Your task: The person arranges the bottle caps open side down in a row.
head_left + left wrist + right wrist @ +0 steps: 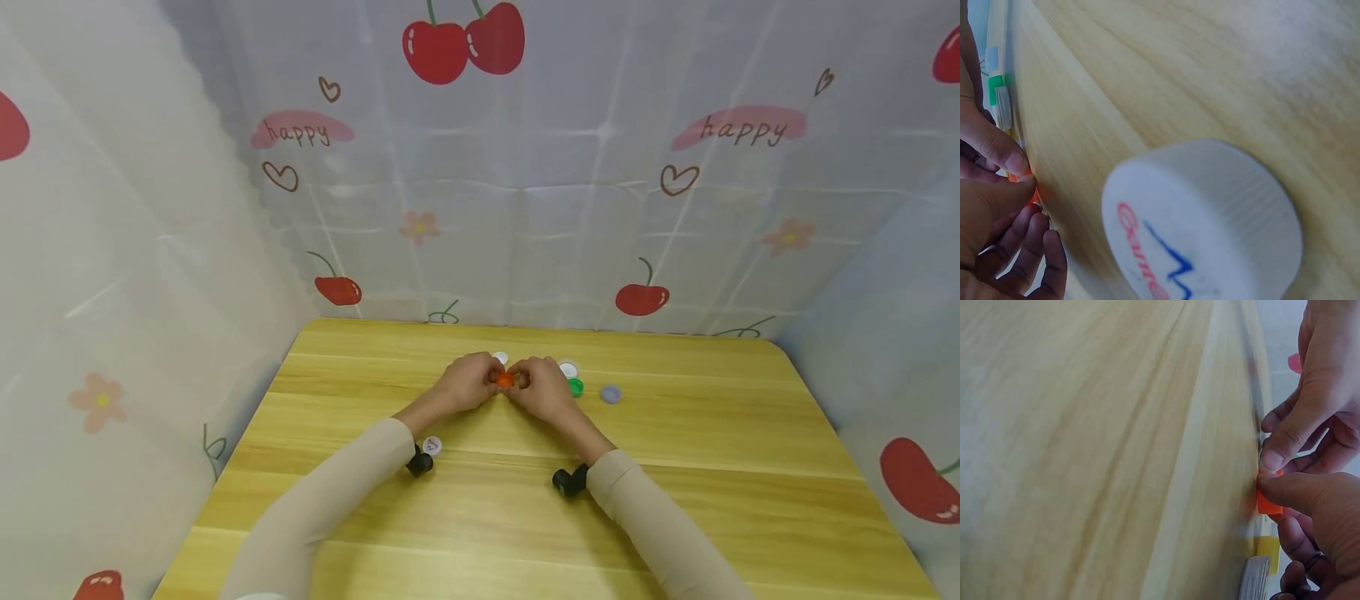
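Note:
Both hands meet over the far middle of the table at a small orange bottle cap [505, 380]. My left hand [471, 381] pinches its left side, and my right hand [542, 387] pinches it from the right. In the right wrist view the orange cap [1269, 501] shows between the thumbs, low over the tabletop; the fingers cover part of it. Just past the hands lies a white cap [499, 357]. Beside the right hand are another white cap [568, 369] and a green cap [576, 387]. A yellow cap [1268, 547] appears near the right hand.
A grey cap [611, 394] lies farther right. Near the left forearm sits a printed white cap [432, 447], large in the left wrist view. Black wrist cameras hang under both forearms. Cherry-patterned curtains [480, 250] surround the back and sides of the wooden table [495, 533].

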Demonstrator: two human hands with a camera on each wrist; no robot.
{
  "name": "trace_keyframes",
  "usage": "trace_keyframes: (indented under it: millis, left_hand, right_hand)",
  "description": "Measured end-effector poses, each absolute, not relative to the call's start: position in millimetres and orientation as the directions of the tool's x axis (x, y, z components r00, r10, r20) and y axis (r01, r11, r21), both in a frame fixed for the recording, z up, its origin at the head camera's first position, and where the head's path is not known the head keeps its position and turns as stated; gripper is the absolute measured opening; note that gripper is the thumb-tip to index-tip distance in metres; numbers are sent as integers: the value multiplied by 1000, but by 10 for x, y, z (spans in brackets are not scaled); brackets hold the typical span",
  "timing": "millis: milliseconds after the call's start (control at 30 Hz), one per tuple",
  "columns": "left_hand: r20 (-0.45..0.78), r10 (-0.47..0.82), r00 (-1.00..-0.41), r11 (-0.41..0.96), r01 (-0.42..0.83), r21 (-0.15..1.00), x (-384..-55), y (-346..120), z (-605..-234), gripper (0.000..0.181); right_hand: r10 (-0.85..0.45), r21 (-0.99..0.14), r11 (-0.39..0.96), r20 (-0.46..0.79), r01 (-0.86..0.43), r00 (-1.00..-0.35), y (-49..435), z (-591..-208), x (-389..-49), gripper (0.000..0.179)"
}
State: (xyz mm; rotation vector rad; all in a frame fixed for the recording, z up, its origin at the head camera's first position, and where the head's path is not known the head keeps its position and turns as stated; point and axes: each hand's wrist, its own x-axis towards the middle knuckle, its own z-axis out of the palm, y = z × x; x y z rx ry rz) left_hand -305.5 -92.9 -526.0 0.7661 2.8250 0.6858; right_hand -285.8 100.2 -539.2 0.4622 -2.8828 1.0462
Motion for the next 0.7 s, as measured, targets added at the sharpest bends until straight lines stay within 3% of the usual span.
trace_keyframes:
  millis: [367, 700]
  left_hand:
    - [-8, 528, -849, 748, 461, 477, -3026, -979, -5293, 23]
    - [93, 598, -796, 599, 521, 608, -2720, -1193, -5229, 29]
  right_hand:
    - [-295, -634, 706, 141, -315, -945, 1045, -5360, -2810, 25]
    - [-409, -759, 512, 195, -401, -892, 1279, -5317, -2562, 22]
